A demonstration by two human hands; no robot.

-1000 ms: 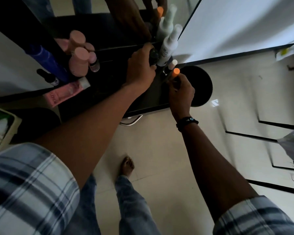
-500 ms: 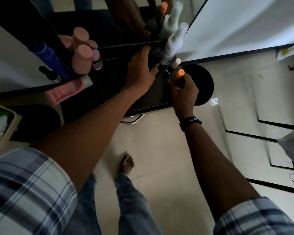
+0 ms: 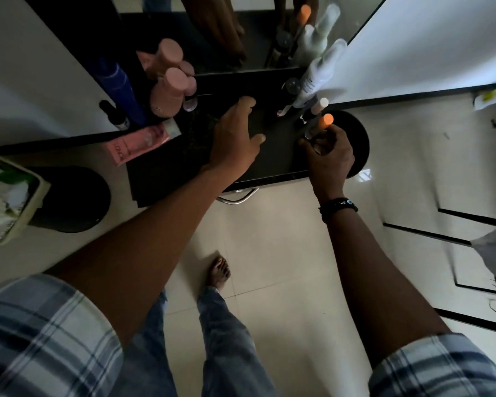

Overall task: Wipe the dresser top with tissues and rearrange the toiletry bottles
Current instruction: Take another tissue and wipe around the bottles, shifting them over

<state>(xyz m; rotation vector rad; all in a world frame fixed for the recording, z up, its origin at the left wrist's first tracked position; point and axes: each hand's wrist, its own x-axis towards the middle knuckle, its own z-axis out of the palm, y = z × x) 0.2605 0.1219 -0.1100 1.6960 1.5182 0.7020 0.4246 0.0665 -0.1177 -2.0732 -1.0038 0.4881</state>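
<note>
The black dresser top (image 3: 189,164) carries toiletries at both ends. My left hand (image 3: 235,136) hovers over its middle with fingers spread and holds nothing. My right hand (image 3: 330,156) grips a slim orange-capped bottle (image 3: 320,126) at the right end. Behind it stand a white spray bottle (image 3: 318,75), a small white-capped bottle (image 3: 318,106) and a dark round-topped bottle (image 3: 292,85). At the left end are a pink bottle (image 3: 168,93), a blue can (image 3: 121,84), a small black bottle (image 3: 113,116) and a pink tube (image 3: 138,143) lying flat.
A mirror (image 3: 241,32) behind the dresser reflects the hands and bottles. A bin of crumpled tissues (image 3: 9,196) sits at the left beside a round black stool (image 3: 75,199). Another round black stool (image 3: 355,138) lies right of the dresser. My foot (image 3: 219,270) stands on pale floor tiles.
My left hand let go of the dark bottle beside the white spray bottle and drew back toward the dresser's middle with fingers spread. My right hand keeps its grip on the orange-capped bottle.
</note>
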